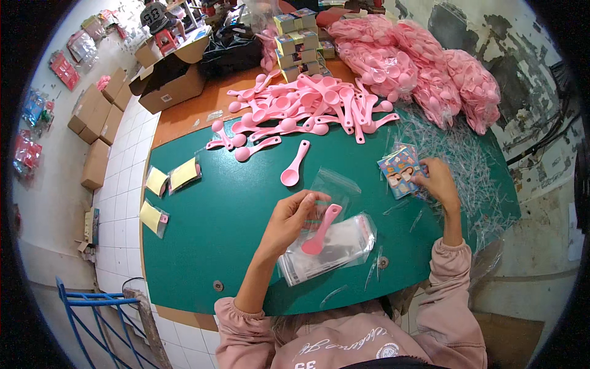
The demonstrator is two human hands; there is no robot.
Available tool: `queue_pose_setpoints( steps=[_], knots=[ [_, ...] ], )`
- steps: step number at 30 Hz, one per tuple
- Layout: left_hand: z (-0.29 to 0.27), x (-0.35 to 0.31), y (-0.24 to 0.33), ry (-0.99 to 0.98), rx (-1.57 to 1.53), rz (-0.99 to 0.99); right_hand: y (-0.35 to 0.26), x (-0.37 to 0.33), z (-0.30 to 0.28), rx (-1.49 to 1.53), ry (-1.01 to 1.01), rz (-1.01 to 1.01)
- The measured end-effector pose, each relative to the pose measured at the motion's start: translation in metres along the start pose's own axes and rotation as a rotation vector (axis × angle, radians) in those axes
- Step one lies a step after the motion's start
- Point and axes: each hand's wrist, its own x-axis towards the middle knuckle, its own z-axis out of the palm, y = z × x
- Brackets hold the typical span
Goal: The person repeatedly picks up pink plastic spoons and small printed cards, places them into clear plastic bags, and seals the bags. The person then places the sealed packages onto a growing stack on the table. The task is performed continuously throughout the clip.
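My left hand (294, 215) is closed on the edge of a clear plastic bag (337, 189), its fingers pinched together. Just beside it, a pink measuring spoon (321, 232) lies face down on a stack of clear plastic bags (344, 246). On the right, my right hand (440, 182) grips the edge of a colourful printed card (402, 174) at a small pile of such cards. Farther off, another pink spoon (291, 174) rests bowl up on the green table (209, 246).
A heap of pink spoons (307, 104) spreads across the table's far side. Bulging bags of spoons (424, 67) sit at the back right, above scattered clear plastic strips (473, 178). Several packed bags with yellow cards (183, 173) lie left. A cardboard box (172, 86) stands beyond; someone sits far back.
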Motion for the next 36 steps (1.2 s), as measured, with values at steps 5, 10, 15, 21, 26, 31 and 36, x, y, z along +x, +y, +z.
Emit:
queue_pose_setpoints(
  steps=[5,10,15,21,26,31,36],
  knots=[
    [-0.004,-0.002,0.001,0.015,0.020,0.012,-0.017,0.006,-0.012,0.183,-0.185,0.278],
    [-0.005,-0.002,-0.003,-0.048,0.079,0.081,-0.075,-0.006,-0.041,0.682,-0.030,-0.102],
    [-0.003,-0.004,-0.001,-0.047,0.162,0.142,-0.122,0.002,-0.056,0.567,-0.085,-0.431],
    [-0.002,-0.001,-0.002,-0.056,0.164,0.136,-0.134,0.005,-0.062,0.503,-0.317,-0.510],
    [0.001,-0.003,0.001,0.015,0.245,0.138,-0.144,0.002,-0.057,0.467,-0.270,-0.509],
    [0.000,-0.002,0.005,0.025,0.252,0.132,-0.145,0.003,-0.056,0.533,-0.145,-0.497],
    [0.000,-0.002,0.006,0.034,0.322,0.127,-0.143,0.001,-0.050,0.450,-0.252,-0.571]
  ],
)
